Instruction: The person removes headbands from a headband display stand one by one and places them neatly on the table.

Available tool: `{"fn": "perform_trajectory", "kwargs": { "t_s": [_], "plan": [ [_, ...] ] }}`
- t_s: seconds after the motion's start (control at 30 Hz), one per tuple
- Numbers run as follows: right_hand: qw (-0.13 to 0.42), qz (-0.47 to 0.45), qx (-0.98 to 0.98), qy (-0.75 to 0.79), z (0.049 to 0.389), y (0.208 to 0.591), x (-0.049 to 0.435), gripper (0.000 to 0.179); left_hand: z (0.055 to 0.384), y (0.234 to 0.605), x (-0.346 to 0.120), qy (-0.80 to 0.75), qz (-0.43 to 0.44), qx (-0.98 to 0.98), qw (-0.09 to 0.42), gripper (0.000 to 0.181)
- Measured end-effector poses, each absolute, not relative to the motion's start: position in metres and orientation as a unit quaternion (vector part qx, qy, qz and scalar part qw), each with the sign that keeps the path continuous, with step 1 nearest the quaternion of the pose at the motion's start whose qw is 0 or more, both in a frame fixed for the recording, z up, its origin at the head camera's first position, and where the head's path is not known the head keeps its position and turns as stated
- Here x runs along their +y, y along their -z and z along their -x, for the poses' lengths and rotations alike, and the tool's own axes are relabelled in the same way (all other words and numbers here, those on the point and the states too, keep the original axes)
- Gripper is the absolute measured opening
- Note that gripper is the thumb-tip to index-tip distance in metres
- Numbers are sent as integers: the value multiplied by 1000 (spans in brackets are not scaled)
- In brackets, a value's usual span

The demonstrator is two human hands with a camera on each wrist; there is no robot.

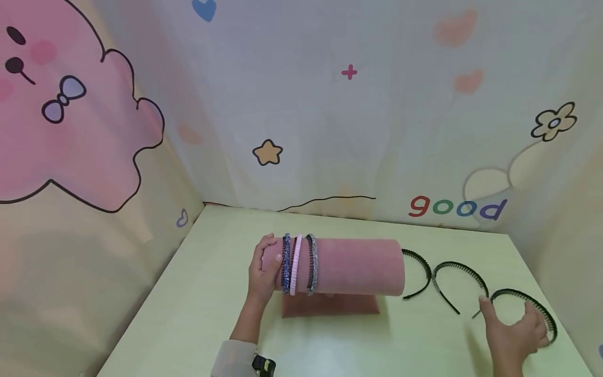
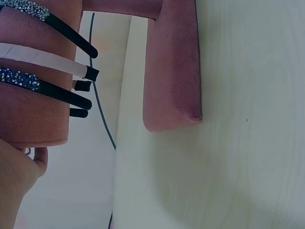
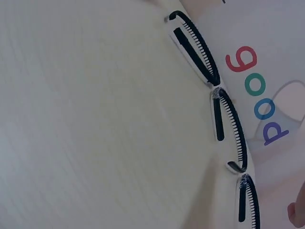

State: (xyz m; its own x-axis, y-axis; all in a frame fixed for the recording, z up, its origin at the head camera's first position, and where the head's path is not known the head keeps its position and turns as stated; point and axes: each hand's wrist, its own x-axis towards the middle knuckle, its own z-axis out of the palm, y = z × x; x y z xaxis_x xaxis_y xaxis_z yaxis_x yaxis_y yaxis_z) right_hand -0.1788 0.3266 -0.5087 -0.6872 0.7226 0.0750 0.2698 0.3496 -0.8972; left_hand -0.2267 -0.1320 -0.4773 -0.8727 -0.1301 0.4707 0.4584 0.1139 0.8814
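Observation:
My left hand [image 1: 263,275] grips the left end of a pink padded headband stand [image 1: 360,267], thumb on the front and fingers over the top. Around the roll sit a dark headband with blue sparkles [image 1: 286,267], a pale pink headband [image 1: 295,267] and a silver glittery headband [image 1: 314,267]; their tips show below the roll in the left wrist view. Over at the right, thumb and fingers of my right hand [image 1: 513,335] are spread apart beside the rightmost toothed black headband [image 1: 548,314], overlapping it in the head view. Nothing shows between them.
Two more toothed headbands lie in a row on the table: one partly behind the roll's right end [image 1: 426,267], and a middle headband [image 1: 464,265]. The stand's flat base [image 1: 330,306] rests on the pale table [image 1: 188,293]. A printed backdrop [image 1: 301,104] rises behind.

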Motion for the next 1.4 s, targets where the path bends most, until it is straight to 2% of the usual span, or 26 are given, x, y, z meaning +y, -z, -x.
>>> {"fn": "perform_trajectory", "kwargs": {
  "t_s": [0.13, 0.27, 0.33, 0.5, 0.57, 0.63, 0.83, 0.97, 1.03, 1.2, 1.27, 1.4],
  "plan": [
    [266, 288, -768, -506, 175, 496, 308, 80, 219, 464, -129, 658, 118, -708, 227, 32],
    [265, 265, -764, -526, 176, 492, 295, 77, 213, 453, -125, 664, 129, -700, 227, 32],
    [266, 250, -765, -530, 180, 503, 298, 77, 213, 452, -123, 664, 135, -699, 228, 31],
    [279, 198, -768, -542, 208, 562, 320, 76, 215, 454, -123, 662, 131, -701, 231, 31],
    [282, 175, -770, -546, 212, 568, 320, 76, 214, 454, -123, 664, 128, -699, 232, 31],
    [279, 158, -768, -555, 207, 555, 309, 75, 214, 453, -123, 669, 127, -696, 228, 32],
    [272, 114, -748, -594, 173, 474, 250, 67, 216, 452, -123, 670, 132, -696, 223, 32],
    [283, 59, -740, -608, 170, 457, 235, 67, 217, 452, -123, 667, 131, -698, 224, 33],
    [293, 16, -712, -638, 179, 470, 239, 68, 216, 452, -123, 671, 133, -695, 222, 32],
    [266, -3, -728, -632, 177, 450, 221, 70, 214, 453, -123, 673, 138, -690, 227, 30],
    [243, 10, -759, -604, 168, 425, 205, 69, 213, 453, -123, 670, 139, -692, 231, 31],
    [229, -26, -756, -613, 165, 409, 190, 69, 213, 454, -125, 669, 141, -692, 232, 31]
  ]
}}
